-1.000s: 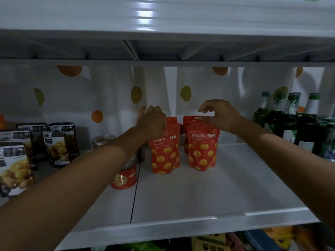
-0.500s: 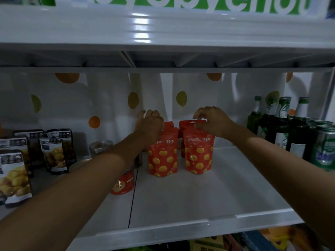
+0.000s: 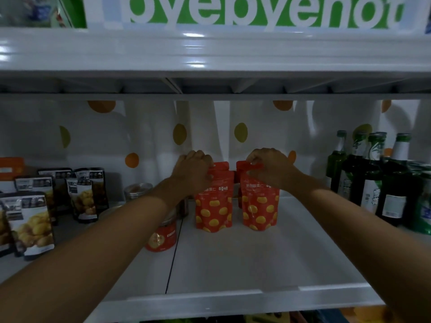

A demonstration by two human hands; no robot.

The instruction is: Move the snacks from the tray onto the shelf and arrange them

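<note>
We are in the arranging step. Two red stand-up pouches printed with yellow spots stand side by side, just apart, at the middle of the white shelf (image 3: 233, 264), with what look like more red pouches close behind. Our left hand (image 3: 193, 170) curls its fingers over the top edge of the left pouch (image 3: 214, 206). Our right hand (image 3: 270, 166) pinches the flat top seal of the right pouch (image 3: 260, 206). The tray is out of view.

The pouches are glossy soft film with rounded, gusseted bottoms, so they probably tip easily. Next we should square the fronts, let go gently and return for more. The shelf is smooth painted metal. Green glass bottles (image 3: 396, 183) stand to the right.
</note>
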